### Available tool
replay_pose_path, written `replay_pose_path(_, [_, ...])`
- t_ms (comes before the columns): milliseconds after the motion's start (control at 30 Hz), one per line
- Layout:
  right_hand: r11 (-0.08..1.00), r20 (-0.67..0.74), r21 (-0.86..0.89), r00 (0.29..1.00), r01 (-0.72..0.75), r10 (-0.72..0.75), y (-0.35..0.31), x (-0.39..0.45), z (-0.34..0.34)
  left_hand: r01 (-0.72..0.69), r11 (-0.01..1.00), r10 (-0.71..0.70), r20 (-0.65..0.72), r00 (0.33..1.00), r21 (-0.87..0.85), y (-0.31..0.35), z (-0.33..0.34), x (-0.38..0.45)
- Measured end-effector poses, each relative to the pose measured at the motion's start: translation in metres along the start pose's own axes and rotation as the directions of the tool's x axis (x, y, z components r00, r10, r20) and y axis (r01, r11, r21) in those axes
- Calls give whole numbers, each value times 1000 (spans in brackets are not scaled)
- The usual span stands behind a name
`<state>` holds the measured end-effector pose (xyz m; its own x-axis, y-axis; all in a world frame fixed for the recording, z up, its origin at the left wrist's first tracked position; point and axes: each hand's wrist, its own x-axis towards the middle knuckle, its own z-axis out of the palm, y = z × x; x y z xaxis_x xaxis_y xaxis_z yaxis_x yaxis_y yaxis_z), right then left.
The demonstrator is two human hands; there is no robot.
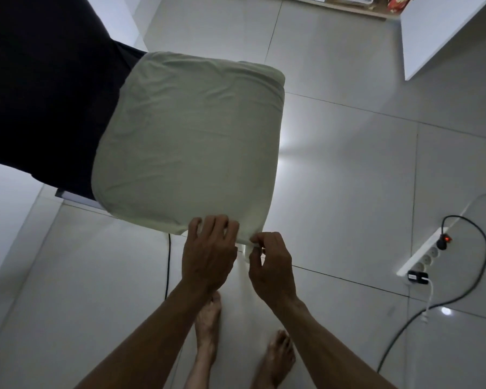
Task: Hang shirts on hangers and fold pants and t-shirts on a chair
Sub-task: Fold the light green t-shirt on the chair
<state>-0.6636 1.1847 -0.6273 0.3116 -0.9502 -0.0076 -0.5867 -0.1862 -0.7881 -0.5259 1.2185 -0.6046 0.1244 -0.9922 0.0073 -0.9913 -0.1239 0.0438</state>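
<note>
A pale green t-shirt (188, 141) lies folded flat in a square over the chair seat, hiding most of it. Under its left side spreads a dark garment (48, 94) that hangs off the chair to the left. Only a grey corner of the chair (73, 198) shows at the lower left. My left hand (209, 252) rests palm down on the t-shirt's near edge with fingers spread. Just to its right, my right hand (271, 265) pinches the near right corner of the t-shirt between thumb and fingers.
White tiled floor all around. A white power strip (421, 255) with a red light and black cables lies at the right. A thin black cable (167, 265) runs under the chair. A white cabinet door (443, 32) stands open at the top right. My bare feet (208, 324) stand below.
</note>
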Motion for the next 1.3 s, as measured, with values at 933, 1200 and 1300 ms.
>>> replay_pose_path(933, [927, -149, -357, 987, -114, 64, -41, 51, 10, 5, 986, -17, 68, 998, 169, -26, -47, 50])
replay_pose_path(1200, [882, -151, -415, 973, -222, 174, -38, 55, 3, 55, 973, -52, -19, 998, 226, -51, -63, 41])
replay_pose_path(1300, [890, -128, -366, 962, -271, 241, -35, 54, -4, 74, 963, -72, -18, 997, 261, -62, -71, 36])
